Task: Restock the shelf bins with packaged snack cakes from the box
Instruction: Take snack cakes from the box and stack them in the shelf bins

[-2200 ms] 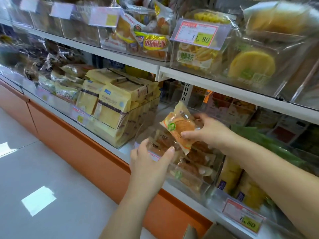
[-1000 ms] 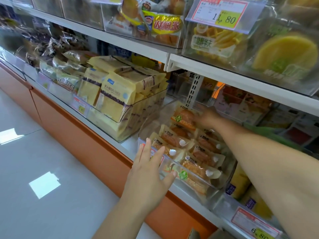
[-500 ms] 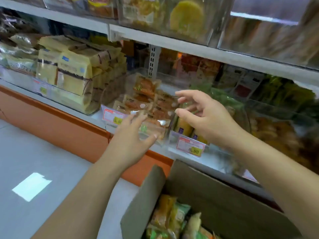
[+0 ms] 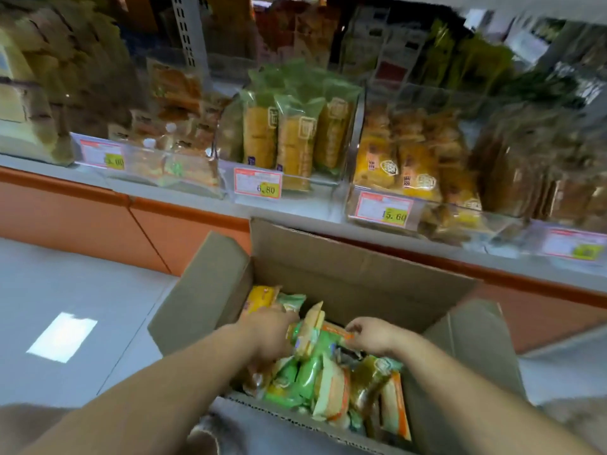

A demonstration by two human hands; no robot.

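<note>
In the open cardboard box [image 4: 345, 267] below the shelf [image 4: 295, 210], both your hands are down among the packaged snack cakes [image 4: 305, 376], set apart with an upright pack [image 4: 312, 326] between them. Your left hand [image 4: 272, 330] lies knuckles-up with its fingers buried in the packs, so whether it grips one cannot be told; your right hand [image 4: 374, 334] has its fingers curled, pinching the end of an orange-trimmed pack [image 4: 336, 331]. On the shelf beyond, the clear bins [image 4: 170, 174] stand side by side holding orange, green-topped and yellow packs, with price tags [image 4: 258, 187] on their fronts.
</note>
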